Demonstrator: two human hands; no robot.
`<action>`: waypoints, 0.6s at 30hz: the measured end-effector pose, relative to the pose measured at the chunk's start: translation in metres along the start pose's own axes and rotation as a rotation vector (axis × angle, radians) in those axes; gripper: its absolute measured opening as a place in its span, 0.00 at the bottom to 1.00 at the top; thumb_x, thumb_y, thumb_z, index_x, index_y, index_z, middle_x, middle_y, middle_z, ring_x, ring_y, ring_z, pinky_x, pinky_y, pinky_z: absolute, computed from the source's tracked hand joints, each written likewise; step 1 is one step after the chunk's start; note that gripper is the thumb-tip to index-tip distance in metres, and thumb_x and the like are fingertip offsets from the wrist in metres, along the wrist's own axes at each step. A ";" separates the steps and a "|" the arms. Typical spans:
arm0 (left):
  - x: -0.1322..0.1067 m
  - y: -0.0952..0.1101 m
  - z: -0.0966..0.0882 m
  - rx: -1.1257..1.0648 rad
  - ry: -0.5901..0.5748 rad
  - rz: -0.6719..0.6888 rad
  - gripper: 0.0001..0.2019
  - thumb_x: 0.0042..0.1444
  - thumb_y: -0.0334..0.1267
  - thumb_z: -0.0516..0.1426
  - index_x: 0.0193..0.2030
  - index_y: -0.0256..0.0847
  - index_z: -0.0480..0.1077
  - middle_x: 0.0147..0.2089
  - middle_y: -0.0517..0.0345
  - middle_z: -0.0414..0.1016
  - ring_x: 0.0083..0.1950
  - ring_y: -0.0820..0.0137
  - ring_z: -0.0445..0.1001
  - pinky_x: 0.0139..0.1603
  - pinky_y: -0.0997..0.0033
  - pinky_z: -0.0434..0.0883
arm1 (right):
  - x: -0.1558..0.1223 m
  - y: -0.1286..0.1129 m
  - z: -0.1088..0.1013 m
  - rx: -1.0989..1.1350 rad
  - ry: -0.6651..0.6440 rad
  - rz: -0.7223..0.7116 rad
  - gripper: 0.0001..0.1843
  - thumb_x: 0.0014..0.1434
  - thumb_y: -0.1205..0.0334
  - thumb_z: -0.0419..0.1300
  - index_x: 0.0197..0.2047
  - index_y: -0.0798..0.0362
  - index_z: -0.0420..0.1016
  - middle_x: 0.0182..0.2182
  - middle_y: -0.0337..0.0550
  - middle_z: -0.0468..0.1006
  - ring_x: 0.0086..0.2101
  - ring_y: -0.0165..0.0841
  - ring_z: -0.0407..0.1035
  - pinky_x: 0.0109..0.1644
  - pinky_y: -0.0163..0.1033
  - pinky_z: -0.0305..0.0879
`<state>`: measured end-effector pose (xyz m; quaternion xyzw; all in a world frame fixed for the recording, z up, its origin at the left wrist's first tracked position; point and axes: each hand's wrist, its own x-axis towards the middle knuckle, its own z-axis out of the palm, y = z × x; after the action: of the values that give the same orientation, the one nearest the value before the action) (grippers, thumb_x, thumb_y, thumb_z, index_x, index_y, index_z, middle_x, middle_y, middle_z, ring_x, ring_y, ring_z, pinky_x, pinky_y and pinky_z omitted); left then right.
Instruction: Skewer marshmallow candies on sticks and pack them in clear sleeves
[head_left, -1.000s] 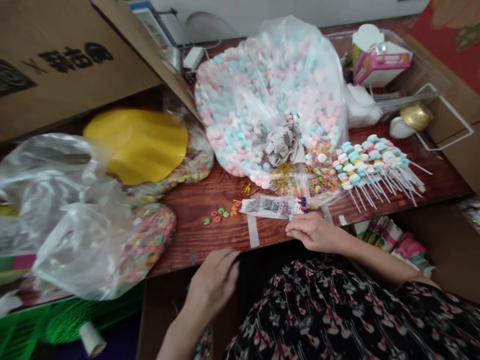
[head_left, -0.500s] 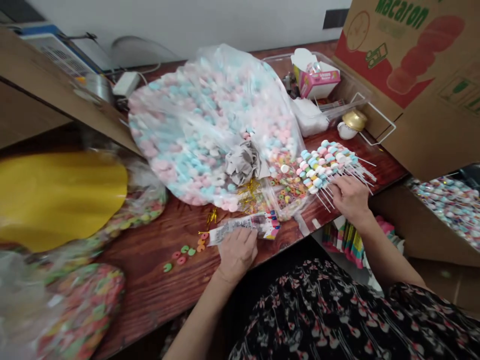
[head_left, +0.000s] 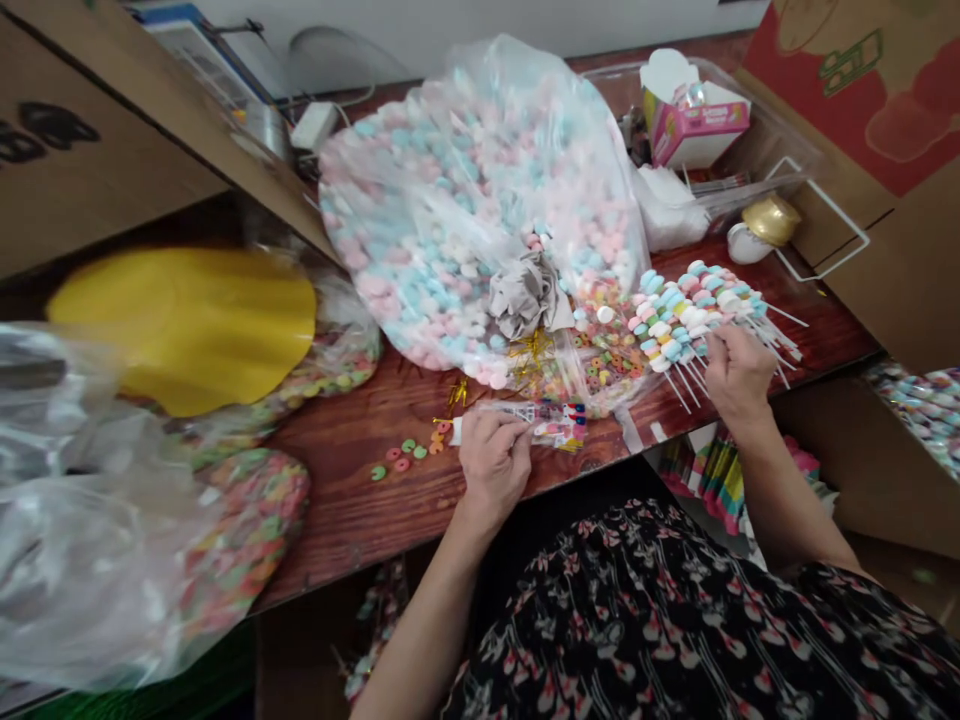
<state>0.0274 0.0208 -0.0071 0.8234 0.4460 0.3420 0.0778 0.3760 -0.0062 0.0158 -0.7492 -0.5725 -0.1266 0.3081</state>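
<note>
My left hand (head_left: 493, 462) is closed over the near end of a printed clear plastic packaging bag (head_left: 561, 424) that lies flat by the table's front edge. To the right, my right hand (head_left: 741, 372) has its fingers pinched at the white sticks of a pile of marshmallow skewers (head_left: 694, 312). These carry pink, blue, white and yellow marshmallows. Which stick the fingers hold is partly hidden. Several ring-shaped gummies (head_left: 409, 450) lie loose left of my left hand. Behind the packaging bag are gold twist ties (head_left: 534, 352) and a bag of gummy rings (head_left: 609, 362).
A large clear bag of marshmallows (head_left: 450, 210) fills the table's middle, with crumpled grey paper (head_left: 527, 295) against it. Bagged gummies (head_left: 247, 520) and a yellow sheet (head_left: 187, 330) lie left. Cardboard boxes (head_left: 855, 280) flank both sides. A clear tray (head_left: 780, 165) stands back right.
The camera view has shifted, so things appear further right and higher. My left hand's fingers have drawn together on the packaging bag. My right hand stays at the skewer sticks, its fingers more pinched.
</note>
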 end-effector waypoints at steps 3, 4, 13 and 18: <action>-0.004 -0.005 0.001 0.117 -0.122 0.043 0.07 0.59 0.34 0.56 0.35 0.41 0.77 0.32 0.52 0.74 0.38 0.64 0.70 0.40 0.63 0.67 | -0.008 -0.009 -0.009 0.251 0.051 -0.012 0.12 0.64 0.57 0.52 0.37 0.53 0.75 0.27 0.44 0.77 0.30 0.35 0.70 0.37 0.39 0.64; -0.007 -0.008 0.001 0.108 -0.158 0.044 0.08 0.59 0.34 0.56 0.37 0.40 0.77 0.33 0.51 0.74 0.38 0.64 0.70 0.39 0.64 0.68 | -0.011 -0.014 -0.013 0.315 0.035 -0.022 0.11 0.63 0.57 0.53 0.38 0.52 0.75 0.27 0.42 0.76 0.29 0.34 0.70 0.37 0.39 0.65; -0.005 -0.034 -0.002 -0.355 -0.213 -0.233 0.09 0.59 0.36 0.57 0.35 0.39 0.78 0.32 0.55 0.78 0.35 0.70 0.74 0.37 0.71 0.70 | -0.022 -0.048 -0.029 0.657 -0.468 -0.362 0.07 0.62 0.66 0.56 0.38 0.52 0.75 0.29 0.41 0.76 0.31 0.31 0.70 0.37 0.37 0.66; -0.003 -0.041 0.000 -0.422 -0.224 -0.290 0.07 0.57 0.38 0.60 0.34 0.40 0.79 0.32 0.56 0.79 0.35 0.70 0.75 0.38 0.71 0.70 | -0.021 -0.050 -0.024 0.636 -0.480 -0.413 0.06 0.62 0.67 0.56 0.39 0.53 0.75 0.32 0.44 0.78 0.33 0.32 0.72 0.39 0.38 0.67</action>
<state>-0.0017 0.0431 -0.0263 0.7493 0.4669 0.3193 0.3444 0.3265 -0.0291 0.0387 -0.4955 -0.7757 0.1740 0.3499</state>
